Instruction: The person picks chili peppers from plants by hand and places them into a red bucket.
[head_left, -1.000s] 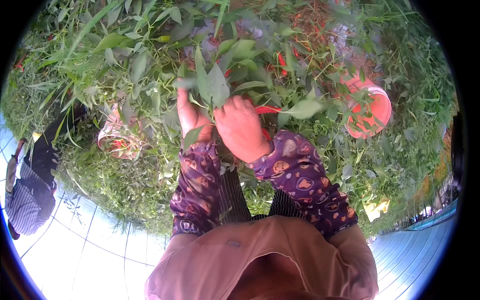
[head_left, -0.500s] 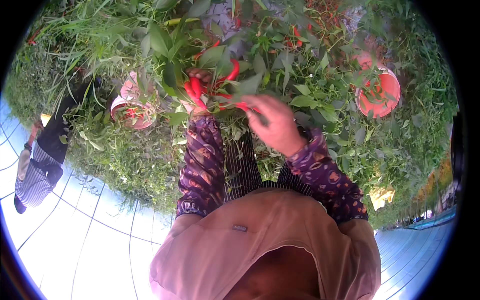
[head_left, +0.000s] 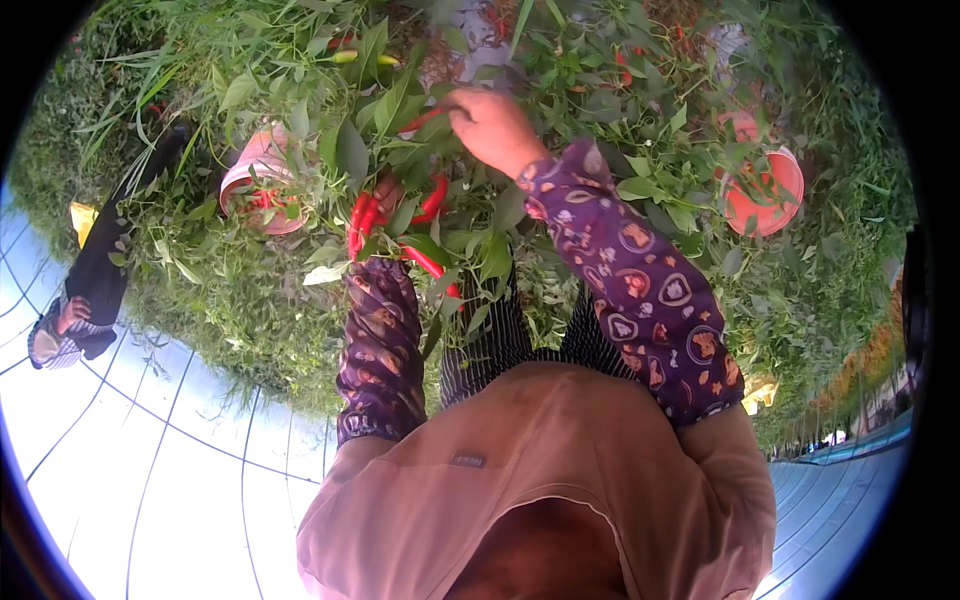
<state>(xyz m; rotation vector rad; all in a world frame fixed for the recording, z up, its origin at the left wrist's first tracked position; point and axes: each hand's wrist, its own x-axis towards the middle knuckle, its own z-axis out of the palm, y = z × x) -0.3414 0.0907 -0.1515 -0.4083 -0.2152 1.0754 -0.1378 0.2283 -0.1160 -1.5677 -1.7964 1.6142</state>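
Note:
My left hand (head_left: 386, 193) is half hidden among leaves, closed around several red chili peppers (head_left: 361, 222) whose tips point toward me. Just right of it, another red chili pepper (head_left: 432, 199) curves among the leaves, and a longer one (head_left: 432, 264) slants down above my lap. Farther out, my right hand (head_left: 492, 125) reaches into the plant, its fingertips closed at the end of a red chili pepper (head_left: 421, 120). Leaves cover part of that pepper. Broad green leaves (head_left: 351, 150) surround both hands.
A pink bucket (head_left: 262, 180) with red peppers inside leans at the left, and another bucket (head_left: 765, 190) lies tilted at the right. A yellow-green pepper (head_left: 362, 58) hangs farther out. At far left, another person's dark-clothed leg (head_left: 115, 250) and hand (head_left: 72, 314) show beside the plants.
My right hand has moved away from the left hand, farther out to a pepper among the leaves. My left hand, with its peppers, has shifted slightly nearer and left. The other person has moved.

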